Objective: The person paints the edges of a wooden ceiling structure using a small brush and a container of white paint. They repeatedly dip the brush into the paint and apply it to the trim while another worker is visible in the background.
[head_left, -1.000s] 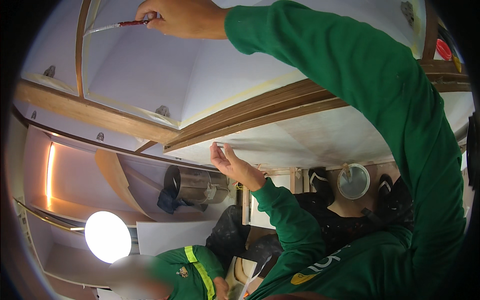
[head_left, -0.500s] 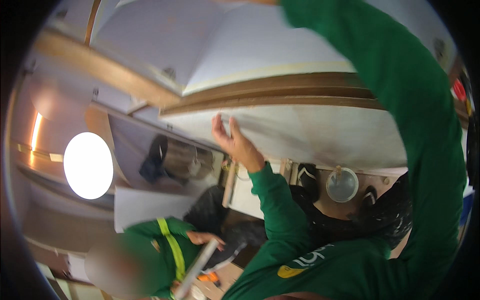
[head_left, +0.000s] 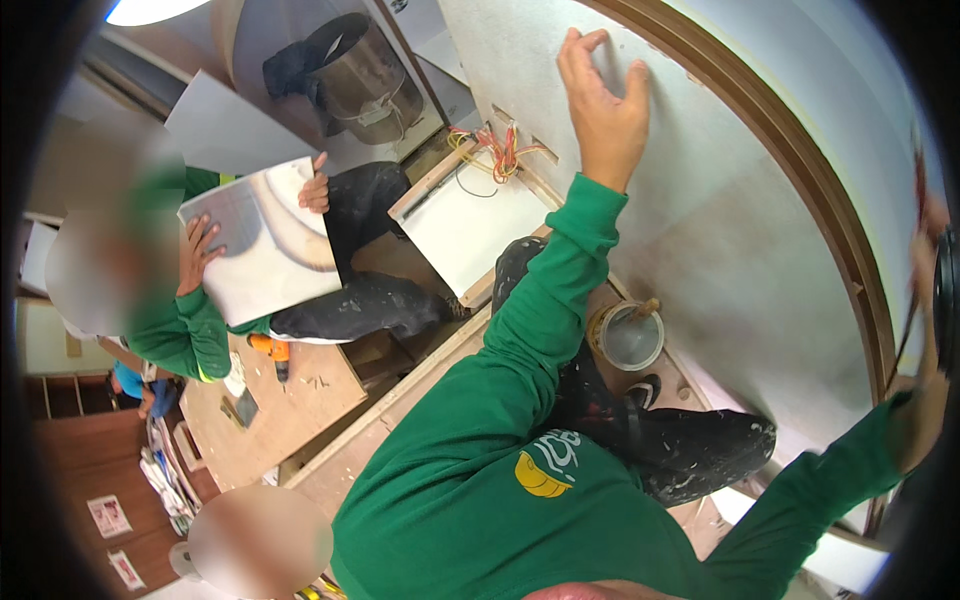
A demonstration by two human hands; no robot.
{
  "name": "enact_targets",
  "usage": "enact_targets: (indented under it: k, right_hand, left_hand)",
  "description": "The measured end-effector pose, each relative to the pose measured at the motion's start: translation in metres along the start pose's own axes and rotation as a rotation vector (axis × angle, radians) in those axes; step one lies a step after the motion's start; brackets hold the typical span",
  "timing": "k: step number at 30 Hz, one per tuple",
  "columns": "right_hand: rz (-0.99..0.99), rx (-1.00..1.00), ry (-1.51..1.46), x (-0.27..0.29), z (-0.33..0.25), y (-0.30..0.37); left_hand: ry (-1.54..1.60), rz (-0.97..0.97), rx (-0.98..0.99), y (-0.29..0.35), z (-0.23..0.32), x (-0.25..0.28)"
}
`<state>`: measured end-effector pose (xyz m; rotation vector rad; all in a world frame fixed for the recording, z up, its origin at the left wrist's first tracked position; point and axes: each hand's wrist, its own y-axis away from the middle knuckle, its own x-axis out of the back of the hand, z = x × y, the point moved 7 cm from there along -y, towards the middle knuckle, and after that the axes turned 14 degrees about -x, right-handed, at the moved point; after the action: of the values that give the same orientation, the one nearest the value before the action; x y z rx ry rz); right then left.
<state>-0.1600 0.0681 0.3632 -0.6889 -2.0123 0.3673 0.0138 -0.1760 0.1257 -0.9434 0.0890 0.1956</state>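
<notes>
My left hand [head_left: 608, 115] is raised in front of a pale, smooth panel [head_left: 700, 190], open, with fingers and thumb spread. Its fingertips are at or close to the panel; contact is not certain. My right hand [head_left: 928, 290] is at the far right rim, squeezed by the lens, with its fingers partly hidden. They look curled beside a thin dark stick-like shape [head_left: 917, 190], which I cannot identify. A brown curved wooden edge [head_left: 800, 170] borders the panel. Below my left forearm stands a clear plastic bucket [head_left: 630, 340] with a wooden handle sticking out.
On the left a seated co-worker holds a white board [head_left: 265, 240] in both hands. An orange drill [head_left: 270, 352] lies on a plywood board [head_left: 320, 390]. Loose coloured wires [head_left: 495, 150] hang over a white wood-framed box [head_left: 480, 230]. A metal bin [head_left: 370, 85] stands behind.
The view has turned. My right arm came down from overhead to the right side. My left hand's fingers have spread beside the panel. The co-worker's board, seen edge-on before, now shows its face.
</notes>
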Motion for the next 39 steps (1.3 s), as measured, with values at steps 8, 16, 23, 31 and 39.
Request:
enact_targets:
  k: [8, 16, 23, 31, 39]
  right_hand:
    - [-0.583, -0.373, -0.441, -0.099, 0.100, 0.154]
    - [-0.793, -0.823, -0.579, -0.156, 0.173, 0.247]
    - [-0.740, -0.843, -0.643, -0.178, 0.188, 0.268]
    - [-0.770, -0.827, -0.781, -0.161, 0.171, 0.284]
    - [-0.694, -0.908, -0.741, -0.143, 0.186, 0.303]
  left_hand:
    - [0.010, 0.013, -0.032, 0.002, 0.005, -0.003]
    - [-0.035, -0.003, 0.035, 0.000, 0.017, -0.004]
    - [0.042, -0.033, 0.055, 0.007, 0.002, -0.008]
    - [0.059, -0.067, 0.041, 0.013, 0.001, -0.011]
    - [0.026, -0.067, 0.107, 0.011, 0.016, -0.020]
